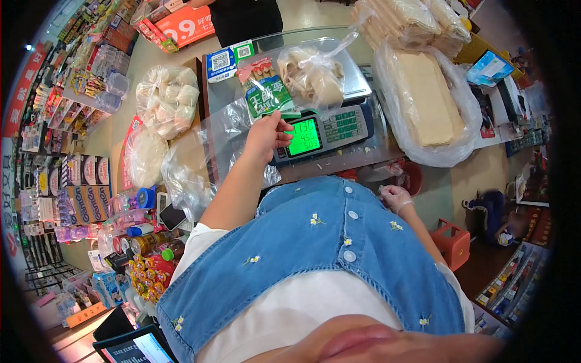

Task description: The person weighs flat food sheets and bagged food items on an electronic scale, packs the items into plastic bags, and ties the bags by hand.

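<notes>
My left hand (268,137) is bare, its fingers curled at the lower edge of a green and red snack packet (264,89), beside the lit green display (304,137) of a scale (346,126). A tied clear bag of pale, flat food (311,77) sits on the scale's tray, against the packet. Lower right, my right hand (396,198), in a clear plastic glove, is closed near a red bin (411,178); what it holds, if anything, is too small to tell.
An open bag with a pale slab (426,97) lies right of the scale. Left are bagged round buns (167,100), a QR code card (221,63) and packed shelves. Behind the counter glass (275,39) stands a person in black (245,21). Another person (491,215) is far right.
</notes>
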A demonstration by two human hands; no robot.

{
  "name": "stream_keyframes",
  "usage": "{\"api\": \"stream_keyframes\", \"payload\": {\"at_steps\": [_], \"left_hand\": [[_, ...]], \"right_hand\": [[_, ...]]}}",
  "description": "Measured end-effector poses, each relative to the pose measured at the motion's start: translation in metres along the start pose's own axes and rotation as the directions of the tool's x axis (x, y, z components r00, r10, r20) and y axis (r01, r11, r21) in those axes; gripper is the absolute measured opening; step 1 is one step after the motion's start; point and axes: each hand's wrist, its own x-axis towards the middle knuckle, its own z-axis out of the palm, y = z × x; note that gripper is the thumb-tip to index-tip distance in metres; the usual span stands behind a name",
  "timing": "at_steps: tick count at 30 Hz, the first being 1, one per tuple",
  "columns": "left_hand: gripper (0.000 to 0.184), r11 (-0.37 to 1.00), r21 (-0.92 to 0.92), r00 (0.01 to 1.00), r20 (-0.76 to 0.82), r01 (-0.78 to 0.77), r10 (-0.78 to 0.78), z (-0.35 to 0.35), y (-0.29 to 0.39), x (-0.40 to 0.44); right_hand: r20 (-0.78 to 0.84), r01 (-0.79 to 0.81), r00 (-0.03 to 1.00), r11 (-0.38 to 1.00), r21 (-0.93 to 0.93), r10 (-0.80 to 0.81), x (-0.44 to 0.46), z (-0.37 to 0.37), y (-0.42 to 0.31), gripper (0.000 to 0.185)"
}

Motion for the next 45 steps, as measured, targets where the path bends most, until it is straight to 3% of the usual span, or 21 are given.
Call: {"api": "stream_keyframes", "payload": {"at_steps": [3, 5, 10, 11, 14, 17, 18, 21, 23, 24, 27, 29, 31, 32, 35, 38, 40, 41, 42, 43, 45], "left_hand": [[0.039, 0.973, 0.216, 0.994, 0.056, 0.079, -0.093, 0.008, 0.003, -0.006], [0.037, 0.926, 0.377, 0.936, 0.314, 0.030, -0.158, 0.011, -0.005, -0.008], [0.026, 0.761, 0.648, 0.821, 0.444, -0.017, -0.360, 0.027, -0.069, -0.028], [0.026, 0.768, 0.640, 0.817, 0.443, -0.002, -0.368, 0.028, -0.084, -0.032], [0.026, 0.495, 0.797, 0.833, 0.503, -0.345, -0.230, 0.014, -0.147, -0.038], [0.025, 0.409, 0.889, 0.943, 0.290, -0.204, -0.161, 0.003, -0.211, -0.044], [0.025, 0.421, 0.887, 0.945, 0.281, -0.191, -0.164, 0.000, -0.234, -0.046], [0.024, 0.495, 0.869, 0.983, 0.085, 0.005, -0.160, 0.000, -0.302, -0.041], [0.030, 0.712, 0.547, 0.864, -0.041, 0.440, -0.502, 0.010, -0.345, -0.038], [0.036, 0.759, 0.400, 0.837, -0.042, 0.514, -0.545, 0.019, -0.361, -0.035], [0.037, 0.836, 0.117, 0.843, -0.015, 0.536, -0.538, 0.043, -0.418, -0.007], [0.039, 0.852, 0.006, 0.852, -0.015, 0.523, -0.523, 0.061, -0.452, 0.023], [0.037, 0.884, 0.332, 0.923, -0.310, 0.330, -0.229, 0.070, -0.489, 0.061], [0.037, 0.891, 0.325, 0.930, -0.294, 0.316, -0.223, 0.079, -0.489, 0.070], [0.030, 0.913, 0.398, 0.916, -0.395, 0.093, 0.078, 0.097, -0.483, 0.097], [0.033, 0.809, 0.575, 0.954, -0.292, 0.119, 0.068, 0.101, -0.494, 0.125], [0.036, 0.933, 0.304, 0.940, -0.331, 0.193, -0.087, 0.097, -0.520, 0.147], [0.038, 0.864, -0.487, 0.897, -0.318, 0.125, -0.308, 0.095, -0.535, 0.164], [0.039, 0.348, -0.936, 0.869, -0.213, -0.051, -0.446, 0.090, -0.546, 0.181], [0.041, -0.080, -0.983, 0.870, -0.110, -0.168, -0.480, 0.087, -0.554, 0.190], [0.041, -0.763, -0.578, 0.913, 0.072, -0.291, -0.403, 0.101, -0.542, 0.180]], "right_hand": [[-0.087, -0.116, 0.987, 0.976, 0.186, 0.134, -0.008, 0.002, 0.027, 0.015], [-0.109, -0.124, 0.981, 0.945, 0.304, 0.164, -0.011, -0.001, 0.044, 0.013], [-0.028, -0.169, 0.982, 0.929, 0.330, 0.188, -0.011, -0.007, 0.063, 0.015], [-0.001, -0.171, 0.984, 0.958, 0.230, 0.176, -0.010, -0.010, 0.063, 0.017], [0.060, -0.153, 0.986, 0.987, -0.043, 0.156, -0.011, -0.034, 0.073, 0.022], [0.163, -0.018, 0.983, 0.919, -0.394, 0.089, -0.007, -0.075, 0.122, 0.027], [0.222, 0.105, 0.975, 0.825, -0.555, 0.026, -0.001, -0.089, 0.129, 0.029], [0.221, 0.012, 0.954, 0.712, -0.702, 0.202, -0.006, -0.131, 0.132, 0.029], [0.119, -0.076, 0.968, 0.709, -0.701, 0.222, -0.007, -0.156, 0.152, 0.027], [0.012, -0.156, 0.974, 0.711, -0.686, 0.226, -0.011, -0.168, 0.163, 0.026], [-0.059, -0.276, 0.956, 0.817, -0.507, 0.286, -0.041, -0.208, 0.201, 0.036], [-0.062, -0.291, 0.947, 0.765, -0.575, 0.314, -0.075, -0.221, 0.202, 0.048], [-0.092, -0.289, 0.940, 0.622, -0.728, 0.328, -0.102, -0.231, 0.207, 0.050], [-0.099, -0.303, 0.936, 0.634, -0.711, 0.336, -0.107, -0.236, 0.211, 0.050], [-0.100, -0.340, 0.925, 0.680, -0.649, 0.367, -0.123, -0.244, 0.225, 0.049], [-0.088, -0.356, 0.920, 0.720, -0.595, 0.381, -0.126, -0.249, 0.233, 0.049], [-0.079, -0.367, 0.916, 0.743, -0.560, 0.393, -0.124, -0.250, 0.234, 0.048], [-0.075, -0.373, 0.914, 0.752, -0.543, 0.399, -0.122, -0.251, 0.234, 0.048], [-0.069, -0.375, 0.913, 0.758, -0.534, 0.403, -0.120, -0.251, 0.233, 0.048], [-0.065, -0.381, 0.910, 0.763, -0.522, 0.410, -0.117, -0.252, 0.232, 0.047], [-0.055, -0.384, 0.907, 0.768, -0.513, 0.418, -0.112, -0.253, 0.227, 0.047]]}}
